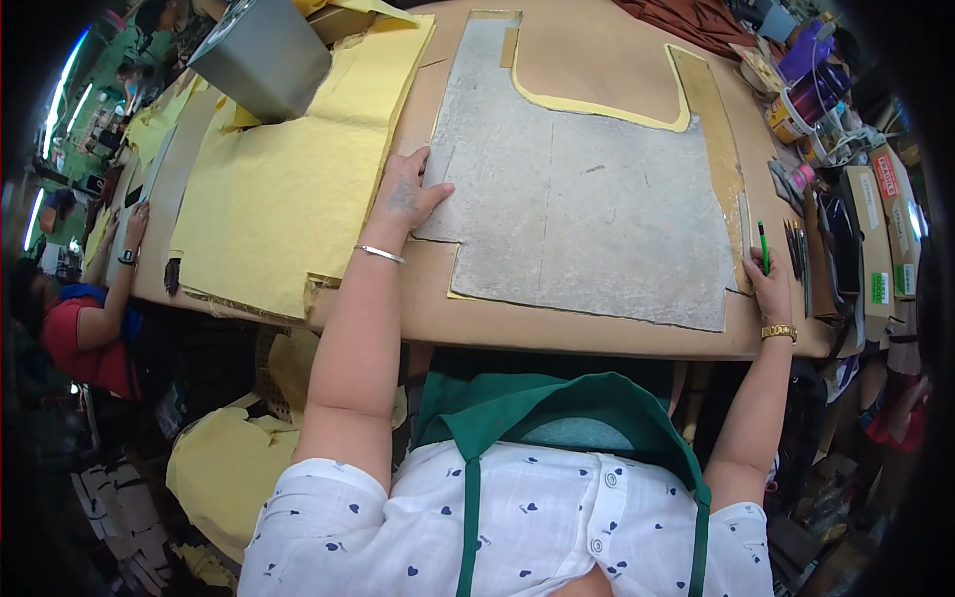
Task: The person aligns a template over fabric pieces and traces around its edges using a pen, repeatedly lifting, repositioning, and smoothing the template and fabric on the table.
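Note:
A large grey sheet pattern, with a deep curved cutout at its far side, lies flat on the tan-covered table. Yellow edging lines the cutout. My left hand rests at the pattern's left edge, thumb spread away from the fingers and lying on the sheet. At the near right corner, my right hand has its fingers closed on a green pencil, which stands nearly upright. A narrow brownish strip runs down the pattern's right side, close to that hand.
Stacked yellow sheets lie on the left, with a grey metal block on top. Several pencils, boxes and a tub crowd the right side. Another person works at the far left.

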Motion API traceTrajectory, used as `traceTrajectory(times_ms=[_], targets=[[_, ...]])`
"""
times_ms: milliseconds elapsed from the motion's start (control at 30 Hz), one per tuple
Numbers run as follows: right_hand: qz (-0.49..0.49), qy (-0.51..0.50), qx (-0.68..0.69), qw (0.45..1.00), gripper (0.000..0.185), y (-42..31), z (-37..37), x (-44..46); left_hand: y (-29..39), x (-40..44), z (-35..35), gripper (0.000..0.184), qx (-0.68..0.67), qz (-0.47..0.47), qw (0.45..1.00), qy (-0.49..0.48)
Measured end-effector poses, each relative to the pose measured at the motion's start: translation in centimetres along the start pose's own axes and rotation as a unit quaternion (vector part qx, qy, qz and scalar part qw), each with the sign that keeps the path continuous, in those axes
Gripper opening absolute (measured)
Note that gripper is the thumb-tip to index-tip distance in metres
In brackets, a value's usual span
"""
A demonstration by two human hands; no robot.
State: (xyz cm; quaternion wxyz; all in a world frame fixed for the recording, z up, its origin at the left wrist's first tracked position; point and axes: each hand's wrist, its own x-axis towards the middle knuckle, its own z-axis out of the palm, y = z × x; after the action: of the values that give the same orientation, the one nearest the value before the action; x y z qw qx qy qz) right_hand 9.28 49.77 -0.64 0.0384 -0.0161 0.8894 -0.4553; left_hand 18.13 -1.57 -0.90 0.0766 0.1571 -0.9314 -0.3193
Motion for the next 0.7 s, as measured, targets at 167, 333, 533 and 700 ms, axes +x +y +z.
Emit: traceTrajectory(times_ms=[167,333,533,700], targets=[[0.001,0.005,-0.013,1.000,0.021,-0.7,0.1,-0.3,0.2,0.0,-0.1,0.065,-0.008,0.000,1.000,-0.006],[0.005,0.007,-0.009,1.000,0.021,-0.6,0.2,-0.2,0.3,-0.1,-0.3,0.065,-0.002,-0.001,1.000,-0.009],[-0.016,0.029,-0.075,0.997,0.026,-0.4,0.0,-0.1,0.2,-0.2,-0.3,0.063,0.002,0.010,1.000,0.002],[-0.055,0.033,-0.075,0.995,0.029,1.0,0.0,0.2,-1.6,0.6,0.4,0.054,-0.116,0.084,0.989,-0.037]])
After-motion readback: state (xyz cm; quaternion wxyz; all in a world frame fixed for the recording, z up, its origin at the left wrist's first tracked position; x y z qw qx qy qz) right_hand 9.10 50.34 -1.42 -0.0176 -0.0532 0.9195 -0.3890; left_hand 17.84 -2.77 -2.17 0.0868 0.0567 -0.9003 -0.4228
